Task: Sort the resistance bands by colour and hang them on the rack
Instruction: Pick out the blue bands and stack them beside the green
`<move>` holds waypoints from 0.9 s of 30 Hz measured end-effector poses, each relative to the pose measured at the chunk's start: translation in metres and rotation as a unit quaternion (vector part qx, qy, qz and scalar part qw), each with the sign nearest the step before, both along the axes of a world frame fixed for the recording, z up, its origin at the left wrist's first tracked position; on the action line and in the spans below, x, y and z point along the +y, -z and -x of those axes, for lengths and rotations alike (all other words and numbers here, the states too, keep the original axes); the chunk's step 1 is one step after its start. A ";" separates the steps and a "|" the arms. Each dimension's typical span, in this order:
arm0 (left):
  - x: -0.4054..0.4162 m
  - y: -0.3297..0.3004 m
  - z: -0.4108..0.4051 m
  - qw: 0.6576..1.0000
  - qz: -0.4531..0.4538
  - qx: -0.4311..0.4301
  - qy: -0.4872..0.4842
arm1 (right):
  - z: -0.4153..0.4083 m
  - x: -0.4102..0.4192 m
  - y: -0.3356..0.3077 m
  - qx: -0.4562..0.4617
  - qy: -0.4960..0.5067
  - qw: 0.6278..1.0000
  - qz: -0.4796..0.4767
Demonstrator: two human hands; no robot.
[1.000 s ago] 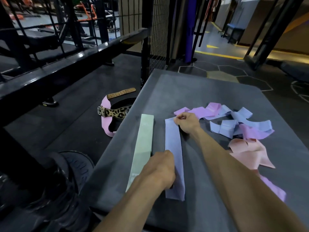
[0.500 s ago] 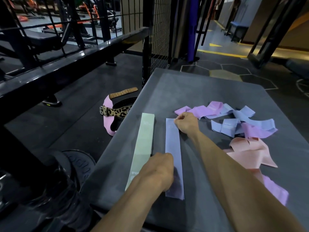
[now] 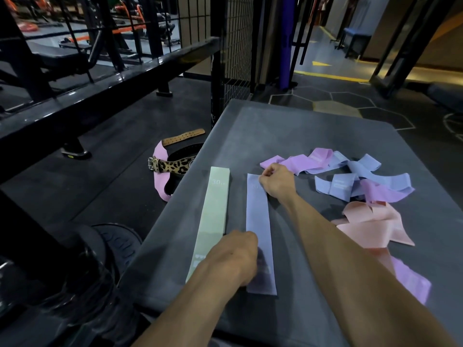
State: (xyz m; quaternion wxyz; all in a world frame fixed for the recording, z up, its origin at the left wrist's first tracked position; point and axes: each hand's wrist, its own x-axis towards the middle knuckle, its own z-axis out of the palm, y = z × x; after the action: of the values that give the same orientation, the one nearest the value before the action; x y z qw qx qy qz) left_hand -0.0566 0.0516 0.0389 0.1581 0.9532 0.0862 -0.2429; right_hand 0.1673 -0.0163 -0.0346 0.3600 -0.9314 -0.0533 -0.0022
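Resistance bands: two lie flattened side by side in the lower middle of the frame; the rest sit loose at right, all on the grey surface [image 3: 288,126].
Weight plates: dark discs [image 3: 110,244] at lower left, on the floor beside the surface.
Belts: a leopard-print belt [image 3: 172,166] and a pink one [image 3: 160,171] on the floor, left of centre.
Green band [image 3: 213,221]: flat, left of the lilac one, just beside it and parallel.
Lilac band [image 3: 258,221]: flat, its long axis running from the near edge up the frame.
Left hand [image 3: 233,256]: knuckles up, curled at the band's near end; this grip seems to pin or pinch that end, but the fingertips are hidden under the hand.
Right hand [image 3: 275,182]: fingers curled at the band's far right corner, apparently pinching it.
Key relation: the band spans hand to hand, the left at its near end and the right at its far end, so a lift or a smoothing pull would run along that axis.
Loose pile: purple [image 3: 295,161], blue [image 3: 335,186] and peach [image 3: 375,226] bands, tangled and overlapping; the right hand is nearer them.
Purple band at lower right [image 3: 411,284]: partly covered by the right forearm.
Hard to tell: which black frame at upper left serves as the rack; band labels are too faint to read fully.
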 end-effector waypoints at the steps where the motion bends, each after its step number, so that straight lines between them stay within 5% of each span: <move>1: 0.000 0.000 0.000 1.000 0.000 -0.001 -0.001 | 0.000 0.000 0.000 0.000 0.000 1.000 0.000; 9: -0.013 0.007 -0.002 0.996 0.012 -0.035 -0.083 | 0.003 -0.001 -0.005 0.012 0.002 1.000 -0.005; 19: -0.018 0.013 -0.007 0.997 -0.017 -0.030 -0.068 | 0.004 -0.011 -0.018 0.000 -0.029 1.000 0.006; 23: -0.013 0.010 -0.004 0.996 -0.012 -0.055 -0.073 | -0.008 -0.054 -0.040 -0.100 -0.027 0.980 0.171; 27: -0.013 0.005 -0.003 0.994 -0.025 -0.090 -0.065 | -0.008 -0.098 -0.043 -0.088 -0.051 0.912 0.397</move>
State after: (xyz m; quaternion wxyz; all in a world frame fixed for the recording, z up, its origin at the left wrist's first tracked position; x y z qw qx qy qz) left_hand -0.0540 0.0390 0.0343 0.1570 0.9673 0.1390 -0.1428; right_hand 0.1757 -0.1144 0.0084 -0.0456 -0.9896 -0.1292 -0.0446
